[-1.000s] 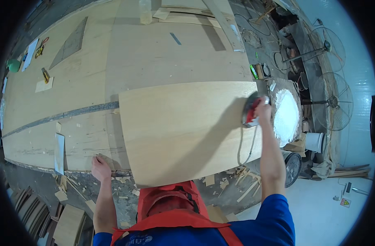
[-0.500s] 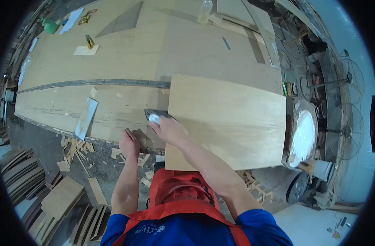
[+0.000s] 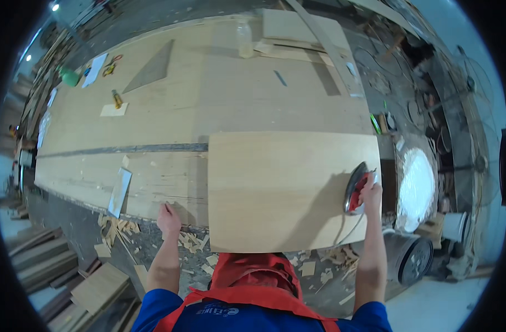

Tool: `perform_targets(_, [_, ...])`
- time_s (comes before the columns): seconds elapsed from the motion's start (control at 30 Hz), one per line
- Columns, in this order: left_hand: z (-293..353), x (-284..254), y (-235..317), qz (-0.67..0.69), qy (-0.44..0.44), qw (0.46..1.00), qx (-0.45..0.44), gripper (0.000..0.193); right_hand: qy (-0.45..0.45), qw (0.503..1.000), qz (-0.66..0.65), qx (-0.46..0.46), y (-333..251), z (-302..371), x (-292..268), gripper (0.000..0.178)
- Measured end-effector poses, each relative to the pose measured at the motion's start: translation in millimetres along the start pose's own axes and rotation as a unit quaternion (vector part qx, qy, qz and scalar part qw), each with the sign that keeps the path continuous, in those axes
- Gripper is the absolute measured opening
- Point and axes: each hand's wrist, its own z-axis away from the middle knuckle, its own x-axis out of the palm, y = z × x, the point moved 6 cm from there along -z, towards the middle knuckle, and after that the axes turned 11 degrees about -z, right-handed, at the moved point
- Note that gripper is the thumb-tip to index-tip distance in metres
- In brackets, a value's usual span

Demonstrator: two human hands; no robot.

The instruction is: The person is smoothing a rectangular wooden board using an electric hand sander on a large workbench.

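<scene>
My right hand [image 3: 370, 193] is wrapped round the handle of a clothes iron [image 3: 352, 191] with a red and dark body. The iron is tilted over the right edge of a pale wood panel [image 3: 275, 188], and its cord [image 3: 350, 231] trails down toward the panel's front edge. Whether the soleplate touches the wood I cannot tell. Left of the panel, my left hand [image 3: 169, 220] is closed above the bench's front edge; anything inside its fingers is hidden. A light-coloured flat strip [image 3: 119, 192] lies on the bench [image 3: 159, 174] beyond that hand.
Farther back on the table lie a yellow cutter [image 3: 117, 99], a triangular grey sheet [image 3: 153, 69] and a clear bottle [image 3: 244, 40]. A white-topped round container [image 3: 415, 188] stands right of the panel. Wood offcuts [image 3: 117, 229] litter the floor; stacked boards [image 3: 101, 288] are at lower left.
My right hand has carried the iron from the panel's left edge across to its right edge. The left hand stays closed near the bench's front edge. The view has shifted.
</scene>
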Motion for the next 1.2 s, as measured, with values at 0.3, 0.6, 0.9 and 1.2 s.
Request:
perform_targets(0.3, [-45,-1,27,0.046,0.008,0.999,-0.019,0.036,-0.065,0.996,0.023,-0.052,-9,69,4,0.057])
perform_targets(0.6, [-200,-49,456,-0.029,0.116,0.823,0.555,0.023,-0.177,0.979,0.099,-0.034,7,167,73,0.038])
perform_targets(0.9, [-364,-19,682,-0.387,0.302,0.666,0.562,0.038,0.018,0.99,-0.056,0.131,-7,205,13,0.042])
perform_targets(1.2, [-444,33,576,-0.342,-0.121,0.853,0.375,0.027,0.083,0.968,-0.124,0.201,37,212,-25,0.046])
